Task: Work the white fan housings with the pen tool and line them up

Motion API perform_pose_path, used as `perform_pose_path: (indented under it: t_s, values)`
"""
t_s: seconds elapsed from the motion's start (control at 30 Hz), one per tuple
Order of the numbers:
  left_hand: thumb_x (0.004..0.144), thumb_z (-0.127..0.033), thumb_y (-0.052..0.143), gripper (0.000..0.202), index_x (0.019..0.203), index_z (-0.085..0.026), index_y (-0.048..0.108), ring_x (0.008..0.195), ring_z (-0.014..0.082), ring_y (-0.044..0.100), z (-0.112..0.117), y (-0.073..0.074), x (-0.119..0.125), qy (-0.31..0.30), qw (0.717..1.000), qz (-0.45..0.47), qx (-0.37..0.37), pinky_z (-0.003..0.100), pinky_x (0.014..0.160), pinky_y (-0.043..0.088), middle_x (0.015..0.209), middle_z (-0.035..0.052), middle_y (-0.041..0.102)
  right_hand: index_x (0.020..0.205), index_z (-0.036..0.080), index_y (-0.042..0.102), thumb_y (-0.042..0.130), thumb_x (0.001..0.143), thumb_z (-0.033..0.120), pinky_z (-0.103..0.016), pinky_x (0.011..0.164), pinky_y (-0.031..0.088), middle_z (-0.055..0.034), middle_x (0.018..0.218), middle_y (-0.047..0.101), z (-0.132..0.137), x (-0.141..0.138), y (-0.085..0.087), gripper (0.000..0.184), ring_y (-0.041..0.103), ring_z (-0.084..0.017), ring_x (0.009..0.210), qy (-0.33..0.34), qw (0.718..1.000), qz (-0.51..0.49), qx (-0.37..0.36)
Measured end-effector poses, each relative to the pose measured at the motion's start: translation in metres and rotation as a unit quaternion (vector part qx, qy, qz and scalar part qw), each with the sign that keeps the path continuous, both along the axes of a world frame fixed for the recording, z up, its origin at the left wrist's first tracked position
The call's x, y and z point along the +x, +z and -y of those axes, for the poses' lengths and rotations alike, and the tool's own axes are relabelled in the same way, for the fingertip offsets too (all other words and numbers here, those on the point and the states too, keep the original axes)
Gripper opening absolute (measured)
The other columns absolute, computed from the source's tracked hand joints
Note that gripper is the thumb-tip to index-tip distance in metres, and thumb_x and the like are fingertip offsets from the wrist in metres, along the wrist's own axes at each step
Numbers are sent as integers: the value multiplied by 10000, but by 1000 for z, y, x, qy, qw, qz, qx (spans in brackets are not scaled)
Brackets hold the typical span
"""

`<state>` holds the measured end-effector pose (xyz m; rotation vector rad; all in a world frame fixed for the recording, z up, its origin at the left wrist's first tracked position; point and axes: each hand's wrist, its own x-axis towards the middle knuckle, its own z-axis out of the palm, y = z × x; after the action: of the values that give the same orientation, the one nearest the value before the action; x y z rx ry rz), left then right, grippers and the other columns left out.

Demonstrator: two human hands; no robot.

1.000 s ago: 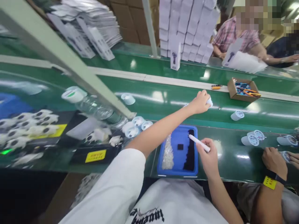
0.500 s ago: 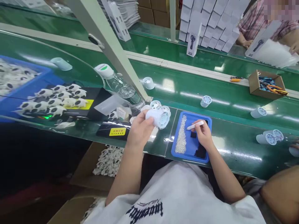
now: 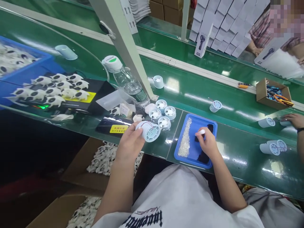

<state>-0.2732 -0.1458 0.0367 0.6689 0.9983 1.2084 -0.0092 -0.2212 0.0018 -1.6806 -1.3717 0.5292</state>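
My left hand is closed round a white round fan housing with a pale blue grille, held just above the near table edge. Several like housings stand in a cluster right behind it. My right hand grips a white pen-like tool and points it down into a blue tray. The tray holds a strip of small clear parts and black foam pieces.
A slanted white frame post crosses the green belt. A water bottle lies beside it. Loose housings ride the belt. A cardboard box of tools sits far right. Another person's hand works at the right.
My left hand came back from the belt after setting a housing down, took another housing and lowered it toward me. My right hand tipped the pen tool down into the tray.
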Motion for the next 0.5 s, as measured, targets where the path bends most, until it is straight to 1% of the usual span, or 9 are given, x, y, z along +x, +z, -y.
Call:
perform_pose_path:
  t_s: [0.07,0.13,0.23,0.33,0.4,0.5]
  values:
    - [492,-386,864,357,665,-208,607,746,205,644,-2,-1,1,5,1000,-10,1,327,694,587,685,27,627,810,238,561,569,850,477,-319,651,458,-13,741,601,3,4,2,242,531,-165,645,-16,1000,7,11]
    - [482,-402,874,380,666,-214,600,746,211,648,-2,0,2,5,1000,-17,1,329,683,590,681,22,624,838,232,548,533,880,480,-316,649,455,-14,758,598,9,8,1,252,534,-161,651,-64,997,-6,44]
    - [473,-384,886,388,668,-216,595,692,190,639,0,5,3,8,1000,-22,-1,311,646,589,665,4,621,860,230,517,484,914,505,-305,627,447,-2,742,573,22,11,-7,282,526,-151,632,-136,986,-24,95]
    - [477,-365,898,375,668,-214,613,615,142,613,3,12,5,32,999,-26,-8,247,557,562,677,-7,653,887,228,506,485,915,534,-289,600,436,10,737,558,35,11,-17,308,511,-138,605,-181,977,-19,108]
    - [417,-372,931,406,660,-216,645,611,127,615,6,16,7,60,998,-17,-23,216,533,554,694,-11,680,903,229,502,478,915,550,-285,589,433,13,734,559,39,10,-20,322,509,-135,594,-194,975,-21,101]
    - [275,-372,968,486,644,-219,690,626,113,629,8,21,8,89,995,-1,-51,185,555,565,685,-20,695,910,231,500,466,918,555,-286,583,434,10,728,572,40,9,-21,326,520,-139,590,-192,977,-29,91]
